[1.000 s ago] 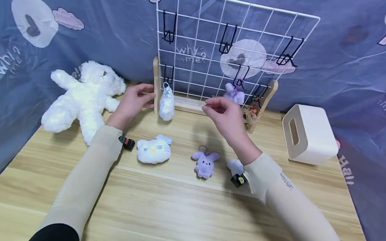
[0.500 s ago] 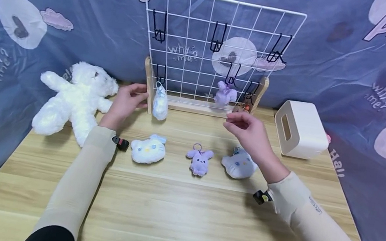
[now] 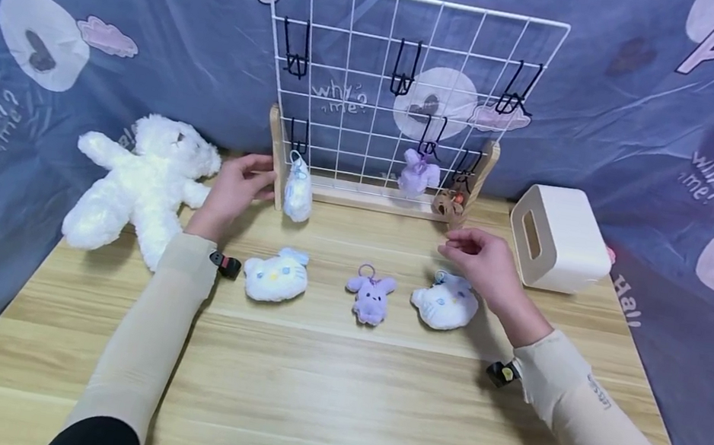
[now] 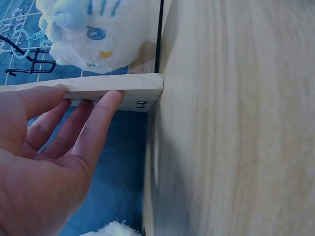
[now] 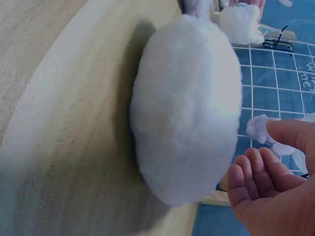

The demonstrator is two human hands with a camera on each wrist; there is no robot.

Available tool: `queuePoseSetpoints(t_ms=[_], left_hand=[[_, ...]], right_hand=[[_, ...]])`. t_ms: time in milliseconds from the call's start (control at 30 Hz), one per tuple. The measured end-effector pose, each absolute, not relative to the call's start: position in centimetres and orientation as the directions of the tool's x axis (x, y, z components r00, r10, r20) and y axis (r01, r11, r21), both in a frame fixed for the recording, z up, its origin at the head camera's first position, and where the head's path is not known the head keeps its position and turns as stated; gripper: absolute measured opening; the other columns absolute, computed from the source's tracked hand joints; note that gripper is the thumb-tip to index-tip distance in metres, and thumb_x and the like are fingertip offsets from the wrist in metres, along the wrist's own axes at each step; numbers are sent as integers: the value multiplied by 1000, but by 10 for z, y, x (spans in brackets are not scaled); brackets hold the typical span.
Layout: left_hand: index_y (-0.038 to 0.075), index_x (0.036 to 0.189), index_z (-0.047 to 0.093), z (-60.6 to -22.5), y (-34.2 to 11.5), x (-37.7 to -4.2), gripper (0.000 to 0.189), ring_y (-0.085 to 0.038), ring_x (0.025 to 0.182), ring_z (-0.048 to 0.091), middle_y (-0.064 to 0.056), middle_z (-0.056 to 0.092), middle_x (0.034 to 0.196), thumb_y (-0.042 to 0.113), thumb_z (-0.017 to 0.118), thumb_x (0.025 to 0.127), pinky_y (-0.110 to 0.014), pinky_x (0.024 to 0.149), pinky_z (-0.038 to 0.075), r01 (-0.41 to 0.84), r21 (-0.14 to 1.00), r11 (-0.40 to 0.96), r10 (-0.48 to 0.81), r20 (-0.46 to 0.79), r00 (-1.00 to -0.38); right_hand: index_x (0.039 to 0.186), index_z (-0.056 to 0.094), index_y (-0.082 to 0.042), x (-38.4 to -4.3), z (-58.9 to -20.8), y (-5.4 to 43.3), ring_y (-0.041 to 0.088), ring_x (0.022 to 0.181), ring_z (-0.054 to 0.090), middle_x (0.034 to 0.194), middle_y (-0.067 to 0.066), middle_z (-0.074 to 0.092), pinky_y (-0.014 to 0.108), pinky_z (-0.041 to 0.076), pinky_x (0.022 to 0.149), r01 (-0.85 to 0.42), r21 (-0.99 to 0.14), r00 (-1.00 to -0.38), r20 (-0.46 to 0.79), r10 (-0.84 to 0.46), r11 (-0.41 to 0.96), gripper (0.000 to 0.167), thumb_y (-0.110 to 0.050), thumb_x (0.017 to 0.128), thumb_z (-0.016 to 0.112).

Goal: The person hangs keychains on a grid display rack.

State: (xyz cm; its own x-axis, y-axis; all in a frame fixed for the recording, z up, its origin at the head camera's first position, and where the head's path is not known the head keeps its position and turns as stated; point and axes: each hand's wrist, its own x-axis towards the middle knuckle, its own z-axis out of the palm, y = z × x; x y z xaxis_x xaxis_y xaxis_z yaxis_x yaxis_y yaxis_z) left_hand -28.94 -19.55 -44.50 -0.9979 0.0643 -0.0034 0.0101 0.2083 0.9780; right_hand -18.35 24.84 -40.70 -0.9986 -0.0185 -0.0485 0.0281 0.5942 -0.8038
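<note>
My left hand (image 3: 233,189) rests its straight fingers against the outer face of the wooden side post (image 4: 113,86) of a white wire grid rack (image 3: 391,43). Beside that post, on the rack's inner side, hangs a white cat-face plush (image 4: 110,37). My right hand (image 3: 479,260) hovers just above and behind a white cat-face plush keychain (image 3: 445,303) on the table; its loosely bent fingers hold nothing, and thumb and fingers stand apart. In the right wrist view that white plush (image 5: 187,108) fills the middle. A purple rabbit keychain (image 3: 371,300) and another white cat-face plush (image 3: 276,277) lie further left.
On the rack hang a purple plush (image 3: 418,175) and a brown plush (image 3: 448,204), among several black hooks (image 3: 403,76). A white fluffy stuffed animal (image 3: 148,184) lies at left. A white box (image 3: 565,242) with an oval slot stands at right.
My right hand has moved away from the rack, rightward and nearer to me, uncovering the purple and brown plushes. The left hand stays at the post. The head view has shifted slightly.
</note>
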Motion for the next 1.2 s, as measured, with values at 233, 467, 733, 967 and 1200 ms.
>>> queuePoseSetpoints(t_ms=[233,467,733,967,1200], left_hand=[[-4,157,60,-445,-195,-290,45,-6,103,72,-29,63,152,8,65,114,-30,100,73,17,979,204,70,3,-998],[-3,155,61,-446,-195,-290,43,-6,102,71,-28,64,150,8,64,114,-30,100,74,18,978,207,64,4,-998],[-4,155,61,-445,-195,-291,43,-5,101,71,-28,64,149,7,65,114,-34,102,73,21,980,198,68,8,-998],[-4,155,61,-446,-195,-290,43,-6,102,72,-29,63,150,7,65,114,-31,100,73,17,979,201,71,3,-997],[-5,155,60,-446,-196,-291,43,-5,101,71,-30,63,150,6,64,114,-31,100,73,20,978,206,69,6,-998]], right_hand=[[134,74,4,-183,-415,253,10,100,68,128,24,79,7,54,79,63,-769,-995,-96,-18,637,39,-21,104,82],[132,76,1,-178,-424,257,28,111,74,124,21,81,18,57,85,92,-679,-985,-168,-32,728,42,-28,102,84],[122,78,-1,-179,-427,254,28,106,72,112,13,80,33,58,92,112,-562,-974,-226,-21,819,40,-32,98,86],[111,79,-1,-178,-428,254,34,102,72,104,14,81,43,61,92,67,-498,-982,-185,-30,864,34,-31,96,86],[103,79,-3,-178,-431,256,33,99,73,100,13,81,42,61,88,57,-491,-984,-177,-35,869,31,-32,95,88]])
